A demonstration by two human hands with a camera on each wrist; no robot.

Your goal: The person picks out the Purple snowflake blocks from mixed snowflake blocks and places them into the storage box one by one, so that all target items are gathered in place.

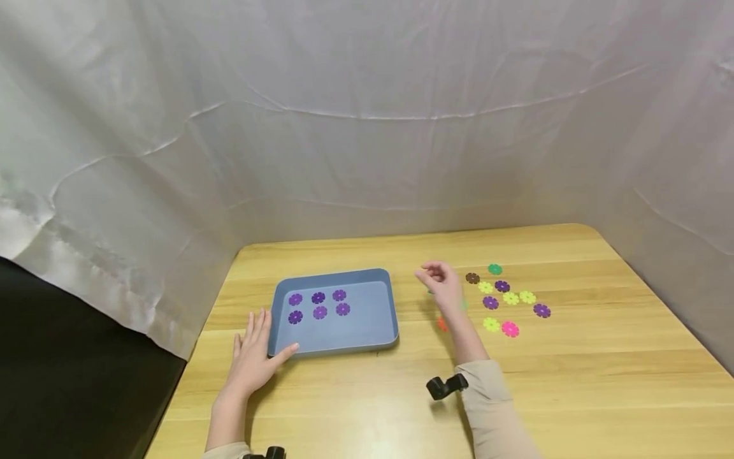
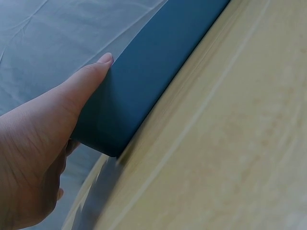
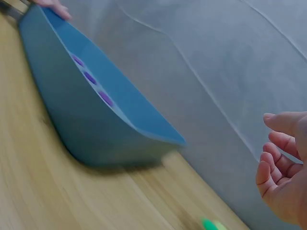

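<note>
Fingers of the left hand (image 1: 252,357) lie straight and flat on the table (image 1: 573,382), thumb against the near-left corner of the blue tray (image 1: 373,319); nothing is gripped. Right hand (image 1: 441,285) hovers between the tray and the loose discs, fingers loosely curled, holding nothing that can be seen.

Head view alone gives the layout: six purple flower discs (image 1: 318,305) in two rows of three inside the tray, toward its far-left part. To the right of the right hand lies a scatter of flower discs (image 1: 507,299) on bare wood: green, brown, yellow, purple, pink, with an orange one partly hidden beside the wrist.

Left wrist view adds the contact: thumb tip (image 2: 103,61) pressed on the tray's outer wall (image 2: 144,81), palm beside the corner. Tray contents not visible there.

Right wrist view shows the right palm (image 3: 283,187) empty, fingers relaxed and bent, well apart from the tray wall (image 3: 86,129); three purple discs show over the rim, and a fingertip of the other hand at the far corner. A blurred green disc (image 3: 208,224) lies at the bottom edge.

Surface: light wooden table, rounded corners. Wrinkled white cloth (image 1: 367,127) hangs behind and on both sides; a dark area lies off the left edge.
</note>
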